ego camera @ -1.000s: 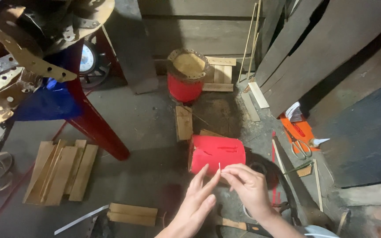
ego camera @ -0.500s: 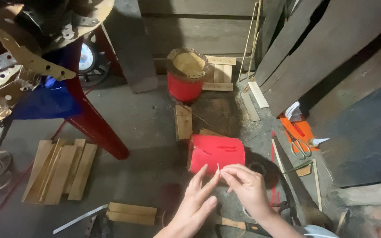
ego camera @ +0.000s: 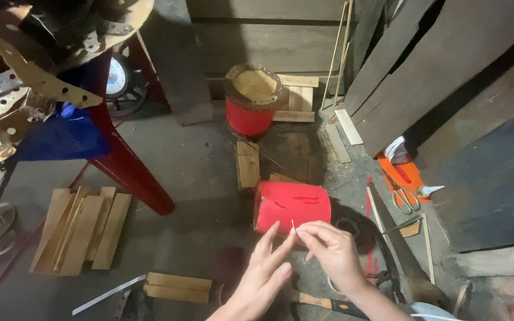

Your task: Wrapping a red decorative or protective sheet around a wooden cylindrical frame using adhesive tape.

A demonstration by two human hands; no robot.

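Two hands pinching a thin sliver over a red block, workshop floor.

Far left, a stack of wooden slats (ego camera: 81,235) lies flat on the floor (ego camera: 191,166), beside the red leg (ego camera: 127,169) of a stand. Near the bottom edge, the left hand (ego camera: 266,273) is open, fingers stretched, tips touching a thin pale sliver (ego camera: 293,226). The right hand (ego camera: 331,252) has thumb and forefinger closed on the same sliver, held upright. Just behind the fingertips sits a red block (ego camera: 292,205). Further back stands a red drum (ego camera: 250,101) with a tan top. To the right, a handsaw (ego camera: 397,249) lies on the floor, scissors (ego camera: 406,199) on an orange sheet beyond it.
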